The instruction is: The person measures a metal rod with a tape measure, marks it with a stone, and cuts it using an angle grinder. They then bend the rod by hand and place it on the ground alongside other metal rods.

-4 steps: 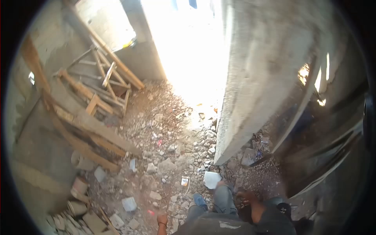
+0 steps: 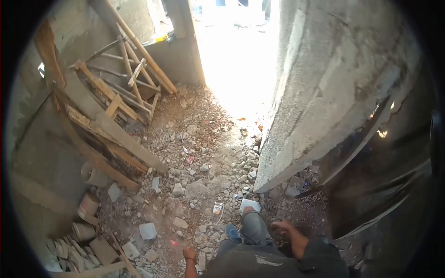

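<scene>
My left hand (image 2: 189, 253) hangs low at my side above the rubble floor, fingers curled in, with a dark band at the wrist. I see nothing in it. My right hand (image 2: 283, 226) is out in front of my right hip, its fingers bent and partly in shadow, and no object shows there. Between the hands are my legs in grey trousers (image 2: 255, 227) and one blue shoe (image 2: 233, 231). Just ahead of my right knee lies a pale flat block (image 2: 251, 204), partly covered by the leg. A small white and orange packet (image 2: 217, 208) lies left of it.
A concrete wall (image 2: 320, 92) stands right of a bright doorway (image 2: 236, 69). Timber frames (image 2: 125, 78) lean at the left, with long planks (image 2: 116, 134) below. Buckets (image 2: 88, 206) and stacked tile pieces (image 2: 69, 255) sit lower left. Loose stones (image 2: 185, 153) cover the floor.
The view has shifted slightly and is sharper. My right hand has swung a little forward and left; my right leg covers more of the pale block.
</scene>
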A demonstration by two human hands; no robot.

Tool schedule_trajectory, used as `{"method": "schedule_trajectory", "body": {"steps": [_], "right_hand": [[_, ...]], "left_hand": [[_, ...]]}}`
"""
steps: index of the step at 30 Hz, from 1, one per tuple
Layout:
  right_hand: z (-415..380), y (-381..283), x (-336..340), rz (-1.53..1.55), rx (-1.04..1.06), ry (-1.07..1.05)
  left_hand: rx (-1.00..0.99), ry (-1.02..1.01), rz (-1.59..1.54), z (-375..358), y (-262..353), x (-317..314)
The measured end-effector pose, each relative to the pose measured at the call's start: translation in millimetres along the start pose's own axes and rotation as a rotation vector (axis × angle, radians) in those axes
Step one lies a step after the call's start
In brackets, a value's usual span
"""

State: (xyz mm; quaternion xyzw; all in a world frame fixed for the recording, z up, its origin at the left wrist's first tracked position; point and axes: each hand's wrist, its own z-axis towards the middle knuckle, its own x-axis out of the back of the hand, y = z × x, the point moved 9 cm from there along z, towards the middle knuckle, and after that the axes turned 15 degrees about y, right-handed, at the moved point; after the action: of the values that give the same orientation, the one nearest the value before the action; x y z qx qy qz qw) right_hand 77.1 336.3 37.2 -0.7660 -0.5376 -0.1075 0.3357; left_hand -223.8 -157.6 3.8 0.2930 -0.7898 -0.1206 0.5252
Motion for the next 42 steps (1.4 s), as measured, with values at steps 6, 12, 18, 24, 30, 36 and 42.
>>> {"method": "schedule_trajectory", "body": {"steps": [6, 12, 18, 24, 30, 36, 42], "right_hand": [[2, -169, -168, -0.325, 0.313, 0.011], [51, -306, -223, -0.526, 0.445, -0.065], [148, -452, -181, -0.366, 0.154, -0.056], [228, -606, -113, -0.066, 0.251, 0.246], [343, -699, -106, -0.121, 0.078, 0.221], [425, -732, -132, -0.186, 0.004, 0.173], [461, -865, -97, 0.179, -0.184, 0.107]], "left_hand": [[0.471, -0.043, -0.248, 65, -56, 97], [0.286, -0.215, -0.235, 202, 28, 55], [-0.518, -0.37, 0.26, 393, 161, 24], [-0.802, -0.178, 0.363, 511, 339, 46], [-0.608, -0.199, 0.198, 646, 460, 7], [-0.926, -0.333, 0.565, 790, 607, -40], [-0.363, -0.47, -0.079, 945, 849, -108]]}}
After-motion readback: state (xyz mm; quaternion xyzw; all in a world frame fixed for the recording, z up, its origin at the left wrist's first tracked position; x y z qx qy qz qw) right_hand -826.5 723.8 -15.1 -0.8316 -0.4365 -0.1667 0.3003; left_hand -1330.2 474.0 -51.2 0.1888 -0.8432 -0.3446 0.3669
